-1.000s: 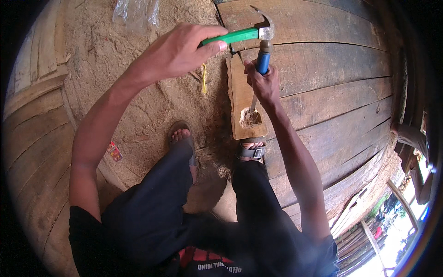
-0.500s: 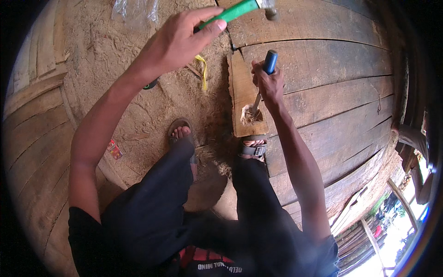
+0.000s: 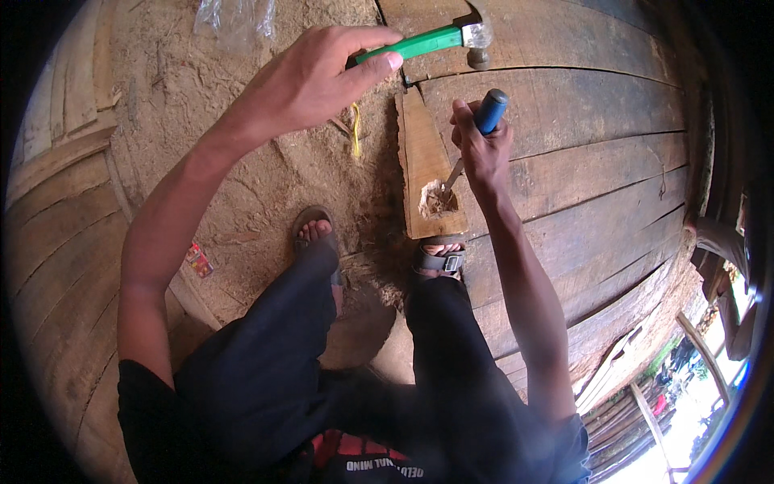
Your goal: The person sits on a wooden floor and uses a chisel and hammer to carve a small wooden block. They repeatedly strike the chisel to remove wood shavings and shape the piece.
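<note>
My left hand (image 3: 326,77) is closed around the handle of a claw hammer (image 3: 427,42) with a green grip and a metal head. The hammer is raised, its head apart from the chisel and beyond its top. In my right hand (image 3: 484,153) is a blue-handled chisel (image 3: 490,111), tilted with its handle leaning to the right. Its blade runs down into a rough hollow (image 3: 436,199) cut in a wooden block (image 3: 423,153); the tip is hard to make out among the chips. The block's near end lies by my sandalled right foot.
Wide wooden planks (image 3: 580,161) spread out to the right of the block. Sawdust and shavings cover the ground (image 3: 218,177) at left, with a yellow strip (image 3: 355,133), clear plastic (image 3: 234,18) and a small red wrapper (image 3: 199,260). More boards (image 3: 64,234) line the far left.
The hammer has come slightly down and right, so its whole head now shows. The chisel's handle has tipped further right with my right hand, its blade still at the hollow.
</note>
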